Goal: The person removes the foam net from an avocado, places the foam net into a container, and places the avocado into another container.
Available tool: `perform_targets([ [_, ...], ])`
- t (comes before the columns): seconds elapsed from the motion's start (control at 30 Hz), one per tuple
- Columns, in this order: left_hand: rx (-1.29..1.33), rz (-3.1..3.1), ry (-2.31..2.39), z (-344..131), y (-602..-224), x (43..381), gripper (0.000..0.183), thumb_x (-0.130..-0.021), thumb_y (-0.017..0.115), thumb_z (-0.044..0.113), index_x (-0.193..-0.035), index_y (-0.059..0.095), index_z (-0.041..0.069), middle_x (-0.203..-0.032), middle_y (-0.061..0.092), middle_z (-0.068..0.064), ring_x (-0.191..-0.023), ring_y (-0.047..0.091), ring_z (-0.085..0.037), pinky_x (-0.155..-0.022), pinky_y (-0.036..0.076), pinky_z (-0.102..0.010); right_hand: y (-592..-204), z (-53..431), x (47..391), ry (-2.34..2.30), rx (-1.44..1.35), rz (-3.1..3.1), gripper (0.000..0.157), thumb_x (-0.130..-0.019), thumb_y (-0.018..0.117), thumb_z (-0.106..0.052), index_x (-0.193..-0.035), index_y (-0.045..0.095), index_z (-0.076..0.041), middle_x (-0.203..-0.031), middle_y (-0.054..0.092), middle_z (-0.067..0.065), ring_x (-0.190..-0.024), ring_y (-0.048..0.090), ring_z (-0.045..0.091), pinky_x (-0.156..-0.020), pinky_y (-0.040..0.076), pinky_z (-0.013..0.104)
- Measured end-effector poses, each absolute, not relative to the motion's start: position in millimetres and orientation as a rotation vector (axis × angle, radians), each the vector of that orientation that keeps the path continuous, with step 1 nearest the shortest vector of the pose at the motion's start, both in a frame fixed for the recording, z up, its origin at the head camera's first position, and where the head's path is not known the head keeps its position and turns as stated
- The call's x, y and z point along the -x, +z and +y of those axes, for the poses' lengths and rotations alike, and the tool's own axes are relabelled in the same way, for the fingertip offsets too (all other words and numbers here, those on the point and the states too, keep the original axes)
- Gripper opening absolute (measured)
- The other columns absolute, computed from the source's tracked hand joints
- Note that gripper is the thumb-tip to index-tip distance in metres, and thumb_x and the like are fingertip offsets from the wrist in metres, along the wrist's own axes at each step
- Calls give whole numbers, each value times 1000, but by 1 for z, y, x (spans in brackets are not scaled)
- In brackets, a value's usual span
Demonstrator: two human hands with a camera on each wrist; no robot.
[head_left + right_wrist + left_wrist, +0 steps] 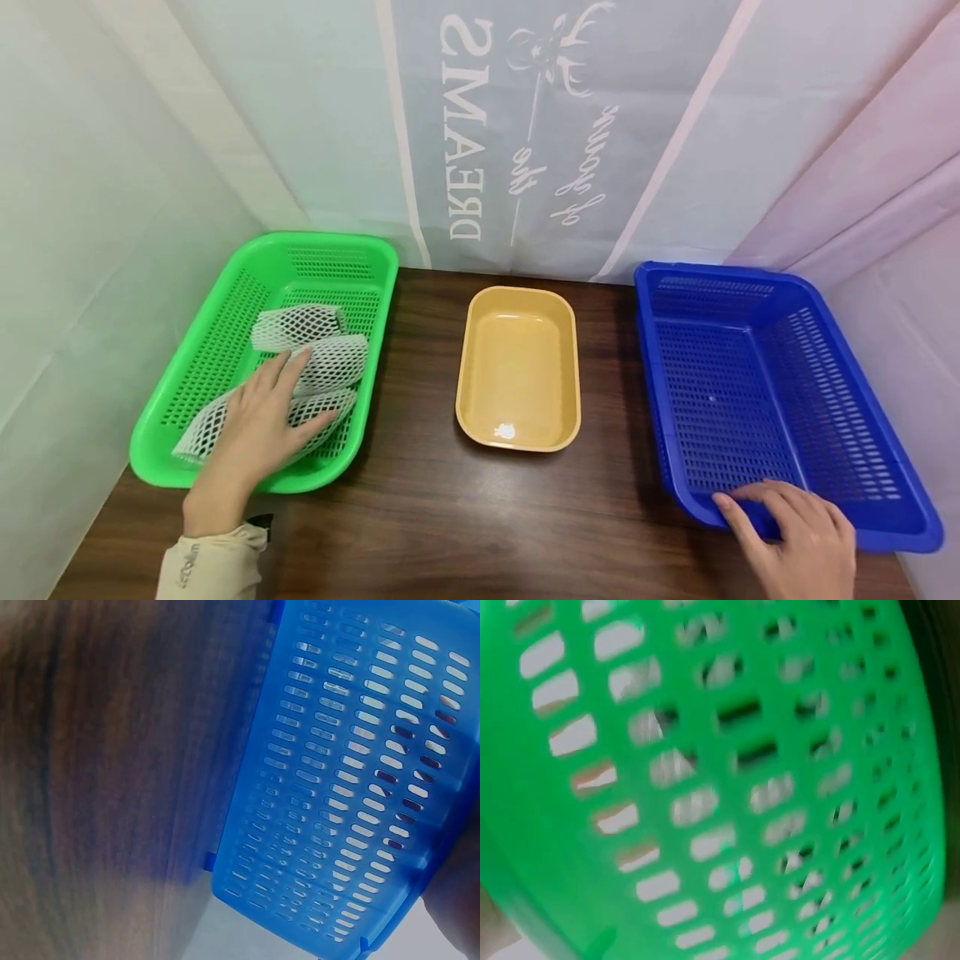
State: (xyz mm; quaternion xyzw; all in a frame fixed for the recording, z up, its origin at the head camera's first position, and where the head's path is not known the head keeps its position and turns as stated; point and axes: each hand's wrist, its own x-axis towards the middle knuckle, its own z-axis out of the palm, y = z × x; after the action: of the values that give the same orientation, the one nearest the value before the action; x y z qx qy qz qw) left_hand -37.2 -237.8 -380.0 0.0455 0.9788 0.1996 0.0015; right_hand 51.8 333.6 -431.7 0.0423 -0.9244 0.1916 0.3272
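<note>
In the head view, a green basket (378, 333) on the left holds several bundles in white foam netting; what the netting wraps is hidden. My left hand (258, 417) reaches over its near side, fingers extended and spread across the bundles. Its index fingertip is at the middle netted bundle (333, 362), its thumb over the near netted bundle (326, 406). Another netted bundle (296, 327) lies farther back. My right hand (802, 529) rests at the near rim of a blue basket (735, 400), fingers loosely bent, nothing seen between them.
A yellow rectangular tray (517, 375) stands between the two baskets on the brown wooden table (450, 517). Behind them hangs a pale printed cloth (525, 125). The left wrist view shows the green basket's slotted wall (705, 780); the right wrist view, the blue basket's wall (337, 780).
</note>
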Motion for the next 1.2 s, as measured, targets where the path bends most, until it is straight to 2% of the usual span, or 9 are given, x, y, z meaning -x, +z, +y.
perform_targets([
  [0.07, -178, 3036, 589, -243, -376, 38, 92, -87, 73, 45, -158, 22, 14, -155, 27, -32, -137, 27, -57, -102, 22, -78, -433, 333, -52, 492, -120, -2431, 46, -78, 77, -53, -66, 69, -9, -72, 69, 16, -81, 49, -5, -96, 22, 1],
  [0.2, -236, 3003, 557, -248, -367, 41, 92, -86, 74, 45, -157, 25, 13, -155, 29, -32, -136, 29, -57, -102, 25, -78, -434, 332, -52, 494, -132, -2415, 51, -81, 73, -58, -63, 67, -11, -68, 68, 14, -81, 46, -15, -94, 23, 3],
  [0.27, -265, 2991, 554, -249, -364, 43, 90, -86, 74, 45, -156, 27, 13, -154, 30, -32, -136, 30, -56, -102, 26, -77, -435, 332, -51, 500, -145, -2389, 54, -80, 70, -63, -62, 67, -12, -67, 68, 13, -79, 48, -12, -94, 24, 3],
  [0.37, -306, 2981, 540, -248, -360, 47, 88, -86, 73, 47, -155, 30, 11, -152, 34, -32, -136, 33, -55, -103, 27, -75, -435, 333, -52, 509, -157, -2398, 53, -78, 72, -65, -64, 68, -13, -68, 68, 13, -83, 47, -15, -95, 24, 4],
  [0.57, -317, 2921, 501, -248, -354, 53, 90, -87, 71, 51, -155, 30, 9, -152, 33, -33, -136, 33, -56, -104, 28, -75, -432, 337, -55, 548, -198, -2494, 37, -63, 85, -55, -70, 73, -21, -71, 70, 6, -102, 34, -31, -90, 26, 7],
  [0.73, -289, 2859, 482, -249, -352, 54, 91, -86, 71, 50, -156, 27, 11, -154, 29, -35, -137, 30, -58, -105, 27, -75, -435, 341, -51, 532, -334, -2397, 55, -55, 79, -73, -70, 75, -20, -67, 70, 1, -85, 52, -14, -81, 29, 5],
  [0.87, -272, 2820, 461, -251, -346, 53, 92, -86, 72, 50, -157, 26, 14, -153, 30, -34, -136, 31, -58, -103, 29, -76, -437, 341, -50, 500, -352, -2332, 65, -54, 74, -80, -66, 75, -16, -64, 69, 6, -74, 56, 4, -80, 29, 3],
  [1.03, -306, 2826, 446, -252, -337, 58, 89, -87, 71, 49, -156, 27, 12, -152, 34, -32, -134, 35, -56, -101, 32, -75, -437, 340, -50, 485, -335, -2294, 69, -57, 70, -81, -65, 75, -13, -62, 68, 8, -71, 57, 13, -82, 30, 4],
  [1.2, -381, 2817, 450, -254, -336, 72, 87, -87, 72, 48, -154, 31, 9, -150, 38, -32, -132, 40, -55, -101, 36, -73, -438, 340, -50, 489, -315, -2315, 66, -56, 70, -82, -68, 76, -17, -64, 69, 5, -72, 57, 12, -88, 29, 4],
])
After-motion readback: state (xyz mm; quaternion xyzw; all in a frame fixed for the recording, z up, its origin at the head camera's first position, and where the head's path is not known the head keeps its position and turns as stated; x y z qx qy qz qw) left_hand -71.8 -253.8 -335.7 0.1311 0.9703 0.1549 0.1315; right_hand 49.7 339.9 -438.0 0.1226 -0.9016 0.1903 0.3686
